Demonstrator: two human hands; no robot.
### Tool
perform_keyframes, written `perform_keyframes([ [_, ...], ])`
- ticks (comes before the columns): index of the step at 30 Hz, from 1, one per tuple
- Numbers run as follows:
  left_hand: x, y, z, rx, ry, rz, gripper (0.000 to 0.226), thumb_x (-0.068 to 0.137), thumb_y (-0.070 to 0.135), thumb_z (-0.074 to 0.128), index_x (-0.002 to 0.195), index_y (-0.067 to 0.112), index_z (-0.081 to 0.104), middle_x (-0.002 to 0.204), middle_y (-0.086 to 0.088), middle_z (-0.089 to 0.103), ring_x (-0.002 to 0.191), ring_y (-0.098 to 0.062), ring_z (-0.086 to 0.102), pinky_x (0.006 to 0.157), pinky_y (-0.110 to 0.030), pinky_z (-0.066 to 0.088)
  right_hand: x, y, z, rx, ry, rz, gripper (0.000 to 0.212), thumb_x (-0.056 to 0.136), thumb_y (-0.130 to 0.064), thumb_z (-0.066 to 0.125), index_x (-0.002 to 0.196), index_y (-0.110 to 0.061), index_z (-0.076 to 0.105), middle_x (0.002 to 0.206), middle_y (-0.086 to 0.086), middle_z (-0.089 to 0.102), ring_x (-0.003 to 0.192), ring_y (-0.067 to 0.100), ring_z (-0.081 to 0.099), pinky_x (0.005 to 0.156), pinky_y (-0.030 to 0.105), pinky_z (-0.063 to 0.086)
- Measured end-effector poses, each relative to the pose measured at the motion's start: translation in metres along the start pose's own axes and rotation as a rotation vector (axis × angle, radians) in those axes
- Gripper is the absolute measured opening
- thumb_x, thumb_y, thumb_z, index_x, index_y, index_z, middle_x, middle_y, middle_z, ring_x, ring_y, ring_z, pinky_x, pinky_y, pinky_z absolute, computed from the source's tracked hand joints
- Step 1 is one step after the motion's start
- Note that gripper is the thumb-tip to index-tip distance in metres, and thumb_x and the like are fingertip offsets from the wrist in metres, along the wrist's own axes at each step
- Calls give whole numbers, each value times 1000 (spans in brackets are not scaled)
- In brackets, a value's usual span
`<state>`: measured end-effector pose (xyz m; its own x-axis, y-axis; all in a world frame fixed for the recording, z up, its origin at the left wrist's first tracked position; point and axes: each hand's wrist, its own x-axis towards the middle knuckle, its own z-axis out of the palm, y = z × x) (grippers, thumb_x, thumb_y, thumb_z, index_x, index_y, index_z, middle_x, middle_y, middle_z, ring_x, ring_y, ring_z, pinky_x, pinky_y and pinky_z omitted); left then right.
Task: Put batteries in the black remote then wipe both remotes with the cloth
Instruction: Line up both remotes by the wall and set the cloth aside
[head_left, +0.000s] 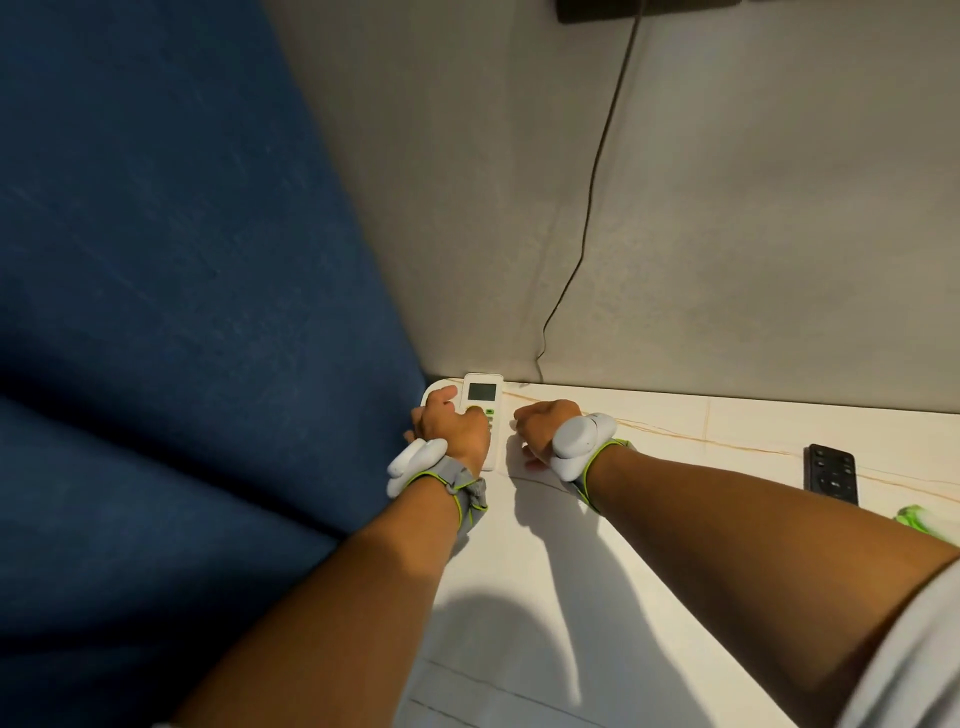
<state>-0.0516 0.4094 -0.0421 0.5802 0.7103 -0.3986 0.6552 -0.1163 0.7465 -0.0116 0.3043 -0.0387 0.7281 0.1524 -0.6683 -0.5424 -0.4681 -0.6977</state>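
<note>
**Sam:** Where is the white remote (482, 410)?

**Mia:** It lies flat on the pale table (649, 519), at the far corner, with its top end right by the grey wall (727, 208). It is a long, smooth plastic box with a small grey screen and green buttons.

**Sam:** Why is the left hand (451, 428) on it?

**Mia:** I think it is there to keep the white remote from sliding. The thumb presses near a green button and the fingers curl round its left side.

**Sam:** And the right hand (537, 428)?

**Mia:** It sits on the table just to the right of the white remote. The fingers look curled under, but I cannot tell if they hold anything.

**Sam:** Where is the black remote (830, 474)?

**Mia:** Far to the right of the white remote, flat on the table, buttons up. Nobody touches it. It is dark, flat and hard.

**Sam:** Any cloth?

**Mia:** Something green and white (922, 522) peeks out past the black remote. It may be the cloth, but I am not sure.

**Sam:** What else?

**Mia:** A thin black cord (587, 234) hangs down the wall behind the white remote, and a soft blue cushion (182, 260) is on its left.
</note>
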Motion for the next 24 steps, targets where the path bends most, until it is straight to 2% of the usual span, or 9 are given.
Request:
perform_keyframes([
  [4,-12,7,7,-74,8,35,34,86,11,52,116,23,63,122,-5,62,113,-28,57,103,-35,44,-9,3,-15,-25,8,-33,36,94,-8,49,127,3,58,128,27,60,91,25,51,96,44,49],
  [8,-41,8,26,-35,-142,52,32,86,10,53,112,22,68,117,-3,67,96,-24,60,81,-22,42,-20,20,-45,-14,45,-45,35,92,-5,50,125,2,60,127,26,61,90,25,51,94,42,50],
  [12,-63,8,50,-13,-252,65,34,87,10,53,116,19,67,118,-5,67,86,-18,55,75,-20,40,-25,39,-72,15,105,-27,37,91,1,44,123,-2,62,129,19,63,95,24,54,86,29,42],
  [14,-79,9,65,11,-298,61,35,87,9,53,119,18,66,119,-7,67,85,-19,56,74,-21,41,-29,51,-89,61,174,-12,39,88,5,41,121,-3,61,128,19,63,99,26,58,85,28,40],
  [17,-99,10,83,6,-361,53,36,87,8,52,121,15,64,120,-12,66,81,-23,55,69,-25,44,-37,65,-108,61,243,12,40,89,3,42,125,-6,57,129,19,62,96,24,55,90,28,42],
  [19,-113,13,97,12,-406,45,37,88,7,51,123,12,63,121,-13,65,81,-24,54,66,-26,45,-45,75,-125,23,304,12,40,91,0,47,129,-9,56,130,16,61,109,30,60,100,28,42],
  [20,-120,14,104,20,-426,45,38,88,7,51,124,12,62,122,-14,64,82,-23,55,67,-26,45,-49,79,-133,2,335,13,40,91,-2,49,130,-11,55,130,17,61,116,33,59,106,31,42],
  [22,-130,16,114,24,-453,37,38,88,8,51,125,12,61,122,-16,64,83,-24,56,70,-29,45,-53,85,-144,-69,387,15,39,91,-5,51,130,-14,55,128,17,61,122,35,55,109,37,39],
  [24,-142,17,126,28,-487,32,37,89,8,51,124,12,61,118,-19,66,81,-26,55,70,-29,45,-60,92,-159,-147,431,36,38,93,-9,51,130,-18,54,131,15,58,126,34,50,111,35,35],
])
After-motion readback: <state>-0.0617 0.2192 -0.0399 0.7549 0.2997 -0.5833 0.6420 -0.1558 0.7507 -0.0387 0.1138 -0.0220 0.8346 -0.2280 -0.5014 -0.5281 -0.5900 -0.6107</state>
